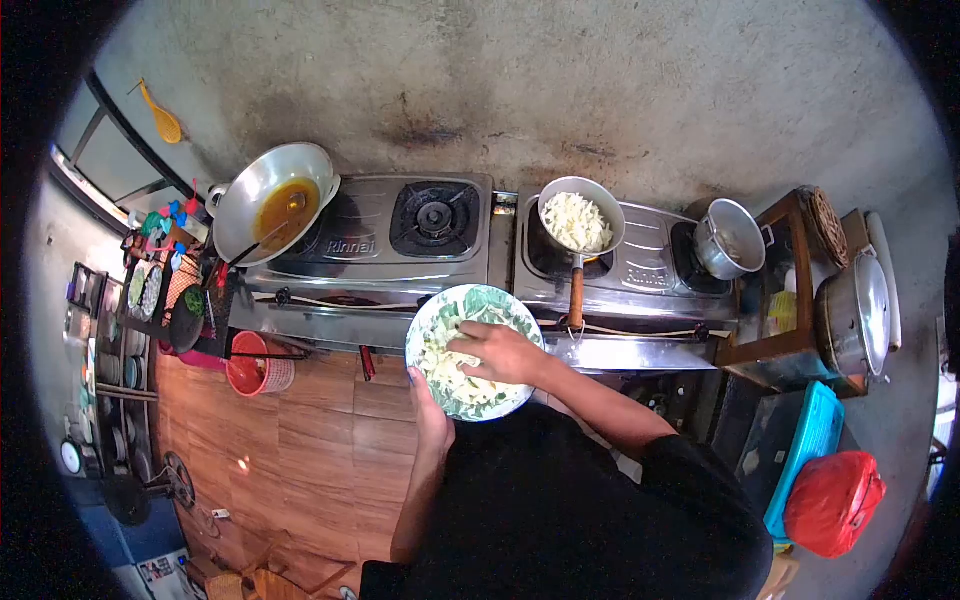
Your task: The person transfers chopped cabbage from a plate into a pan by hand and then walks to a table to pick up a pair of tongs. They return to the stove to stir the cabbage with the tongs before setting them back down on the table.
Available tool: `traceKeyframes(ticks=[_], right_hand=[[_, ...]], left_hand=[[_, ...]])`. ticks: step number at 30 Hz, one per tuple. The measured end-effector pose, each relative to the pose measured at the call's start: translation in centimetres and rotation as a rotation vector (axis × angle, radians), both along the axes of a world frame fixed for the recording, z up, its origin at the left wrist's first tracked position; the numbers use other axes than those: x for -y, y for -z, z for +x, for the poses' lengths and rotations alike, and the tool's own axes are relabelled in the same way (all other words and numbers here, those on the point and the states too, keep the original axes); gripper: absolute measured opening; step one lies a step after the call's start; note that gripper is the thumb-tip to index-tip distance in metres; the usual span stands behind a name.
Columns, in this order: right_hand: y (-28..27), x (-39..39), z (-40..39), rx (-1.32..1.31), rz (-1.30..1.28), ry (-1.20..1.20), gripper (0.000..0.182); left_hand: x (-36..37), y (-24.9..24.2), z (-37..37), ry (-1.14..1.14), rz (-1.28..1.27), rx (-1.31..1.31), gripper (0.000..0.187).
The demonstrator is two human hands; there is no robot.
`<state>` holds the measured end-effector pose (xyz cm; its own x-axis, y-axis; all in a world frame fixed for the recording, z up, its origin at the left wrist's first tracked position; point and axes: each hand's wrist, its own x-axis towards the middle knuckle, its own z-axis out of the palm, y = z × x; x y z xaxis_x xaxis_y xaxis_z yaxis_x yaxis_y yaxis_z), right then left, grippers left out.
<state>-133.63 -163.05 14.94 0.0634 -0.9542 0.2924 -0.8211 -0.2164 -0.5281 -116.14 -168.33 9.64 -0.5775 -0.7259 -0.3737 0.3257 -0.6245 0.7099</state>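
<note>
My left hand (430, 408) grips the lower left rim of a white plate with a green leaf pattern (480, 300), holding it in front of the stoves. Pale chopped pieces (437, 358) lie in it, too small to name surely. Over the plate, my right hand (497, 353) reaches in from the right, its fingers curled down into the pieces; the fingertips are partly hidden. Similar pale pieces (575, 222) fill a saucepan with a wooden handle (577, 290) on the right stove, just beyond the plate.
A wok (233, 222) with brown oil and a ladle (295, 203) sits on the left stove (345, 225). At right stand a metal pot (729, 240), a wooden cabinet (775, 345) and a large lidded pot (850, 320). A red basket (275, 375) is on the floor.
</note>
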Motion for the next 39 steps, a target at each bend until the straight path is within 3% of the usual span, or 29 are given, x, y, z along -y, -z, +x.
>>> traceKeyframes(ticks=[7,20,26,39], right_hand=[[-3.0,0.4,0.7,0.266,0.009,0.083,0.034],[-4.7,1.3,0.4,0.484,-0.054,0.197,0.025],[-6.0,1.2,-1.0,0.816,0.06,0.318,0.021],[-3.7,-0.3,-7.0,0.837,-0.009,0.322,0.015]], left_hand=[[1.4,-0.8,0.7,0.016,0.002,-0.061,0.064],[2.4,0.4,0.4,0.034,-0.013,-0.057,0.064],[2.2,1.1,-1.0,0.033,-0.023,-0.061,0.064],[0.2,0.0,-6.8,0.047,-0.022,-0.06,0.067]])
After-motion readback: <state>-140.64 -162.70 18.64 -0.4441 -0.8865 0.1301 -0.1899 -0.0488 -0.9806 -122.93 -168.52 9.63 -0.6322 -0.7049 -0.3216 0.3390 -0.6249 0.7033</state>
